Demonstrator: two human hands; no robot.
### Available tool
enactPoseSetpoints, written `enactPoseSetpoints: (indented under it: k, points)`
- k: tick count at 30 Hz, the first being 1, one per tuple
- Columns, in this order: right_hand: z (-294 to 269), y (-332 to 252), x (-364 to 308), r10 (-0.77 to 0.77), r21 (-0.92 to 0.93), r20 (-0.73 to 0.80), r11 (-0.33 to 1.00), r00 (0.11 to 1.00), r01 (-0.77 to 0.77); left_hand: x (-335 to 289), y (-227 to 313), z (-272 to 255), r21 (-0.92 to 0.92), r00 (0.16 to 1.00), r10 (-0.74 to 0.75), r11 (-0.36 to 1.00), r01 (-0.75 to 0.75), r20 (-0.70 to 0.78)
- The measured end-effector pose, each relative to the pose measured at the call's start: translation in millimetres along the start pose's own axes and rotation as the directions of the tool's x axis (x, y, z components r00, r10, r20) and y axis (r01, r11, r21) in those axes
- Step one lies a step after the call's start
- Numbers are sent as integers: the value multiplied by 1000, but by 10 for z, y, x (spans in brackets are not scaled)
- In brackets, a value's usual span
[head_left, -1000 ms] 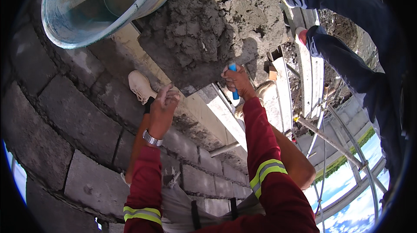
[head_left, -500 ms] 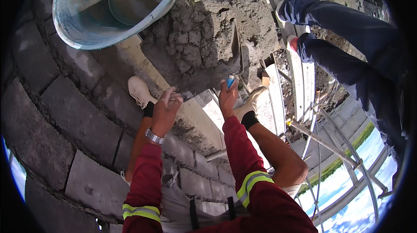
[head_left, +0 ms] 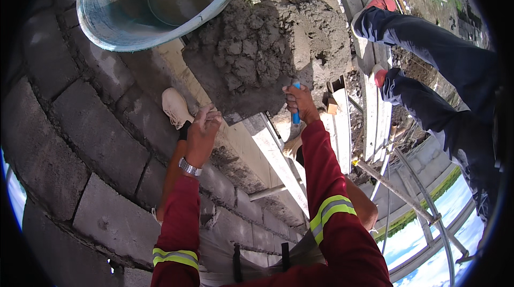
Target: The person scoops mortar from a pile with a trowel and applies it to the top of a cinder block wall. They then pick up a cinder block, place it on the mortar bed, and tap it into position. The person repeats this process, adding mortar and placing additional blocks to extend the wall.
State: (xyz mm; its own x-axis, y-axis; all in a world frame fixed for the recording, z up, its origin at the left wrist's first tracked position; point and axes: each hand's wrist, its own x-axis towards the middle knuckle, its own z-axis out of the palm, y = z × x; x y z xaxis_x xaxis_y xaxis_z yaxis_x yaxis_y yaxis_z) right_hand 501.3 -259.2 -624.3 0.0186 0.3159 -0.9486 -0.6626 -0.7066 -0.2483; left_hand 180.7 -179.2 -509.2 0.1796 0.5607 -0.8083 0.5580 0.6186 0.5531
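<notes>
My right hand (head_left: 301, 102) is wrapped round the blue handle of a trowel (head_left: 296, 118), over the near edge of a heap of wet grey mortar (head_left: 246, 54). The blade is hard to make out against the mortar. My left hand (head_left: 204, 129), with a metal watch on its wrist, is over the edge of a pale wooden board (head_left: 235, 145), left of the mortar. Its fingers are curled together and dusted with grey; whatever they hold, if anything, is hidden.
A large blue tub (head_left: 123, 41) with murky water stands at the upper left. Beside me on the left runs a grey block wall (head_left: 101, 142). Another person's legs (head_left: 428, 46) are on planks (head_left: 369, 89) at right, near scaffold pipes (head_left: 401, 180). My shoe (head_left: 175, 106) is by the board.
My right hand has moved right and turned, showing more of the blue handle below the fist. The left hand has barely moved. The view has shifted slightly.
</notes>
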Motion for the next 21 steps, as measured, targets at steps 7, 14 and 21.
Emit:
enactPoseSetpoints:
  k: [7, 14, 21]
  points:
    - [-48, -421, -1719, 102, -71, 41, 993, 994, -98, -928, -66, 115, 393, 974, -5, 915, 96, -227]
    - [211, -1088, -4018, 93, -230, 234, 972, 968, -37, -2609, 1266, 22, 124, 953, 166, 983, -139, -252]
    - [398, -1653, -5585, 107, -327, 403, 945, 909, 33, -4077, 2669, -397, -91, 760, 364, 871, -482, -538]
